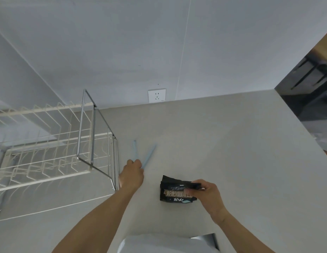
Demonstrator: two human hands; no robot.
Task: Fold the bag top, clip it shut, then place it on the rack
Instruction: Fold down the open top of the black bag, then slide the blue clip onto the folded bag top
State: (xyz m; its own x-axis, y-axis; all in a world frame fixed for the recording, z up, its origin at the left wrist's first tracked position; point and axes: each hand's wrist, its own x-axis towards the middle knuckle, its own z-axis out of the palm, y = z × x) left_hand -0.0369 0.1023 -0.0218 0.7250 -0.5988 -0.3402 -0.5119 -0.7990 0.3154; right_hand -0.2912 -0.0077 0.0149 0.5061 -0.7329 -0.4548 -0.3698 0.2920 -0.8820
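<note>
- Pinching the folded top of the black bag (174,192), the right hand (207,193) has its grip closed on the fold at the bag's right edge; the bag lies flat on the bench (232,143), low and right of centre in the frame.
- The left hand (133,173) reaches to the pale blue clip (147,157), which lies spread open in a V just above it; its fingers curl at the hinge end, so the grip looks closed on the clip, though whether the clip is off the bench I cannot tell.
- Judged from this, the fold is made and held, and fetching the clip is the step in hand.
- Next, the clip's open arms need sliding across the fold, then pressing together while the right hand keeps the fold from springing back.
- The rack (49,143) stands at the left of the frame, apart from the bag.
</note>
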